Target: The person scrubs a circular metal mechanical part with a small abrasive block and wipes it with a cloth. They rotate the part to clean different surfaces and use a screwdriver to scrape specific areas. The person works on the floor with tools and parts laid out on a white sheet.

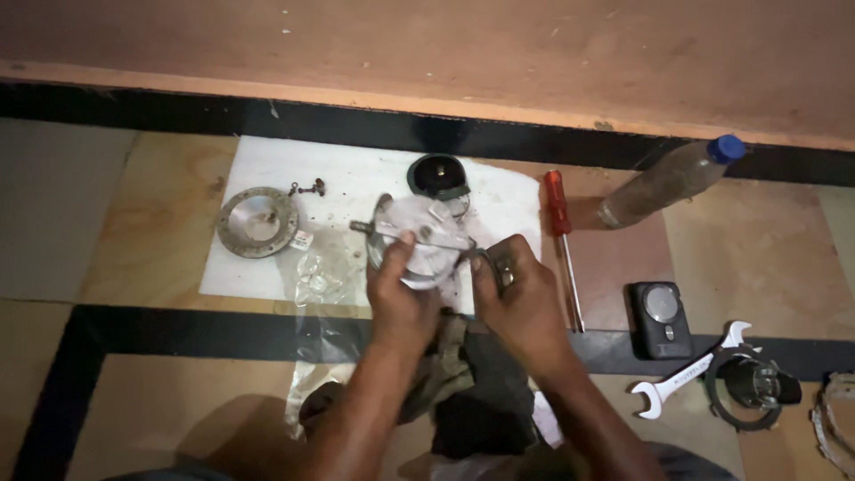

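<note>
My left hand (398, 287) grips the near edge of a round metal part with a clear cover (419, 233), held over a white sheet (267, 267) on the floor. A short shaft sticks out of the part to the left. My right hand (521, 298) holds a small metal tool (481, 258) against the part's right side. Behind the part stands a dark dome-shaped cap (438, 175). A dark cloth (472, 374) lies under my wrists.
On the sheet's left edge lies a round metal flange (257, 222), with small screws (308, 188) and a clear plastic bag (322, 272) nearby. To the right lie a red-handled screwdriver (561, 233), a plastic bottle with a blue cap (670, 180), a small black device (660, 318), a spanner (686, 372) and a dark ring part (755, 385).
</note>
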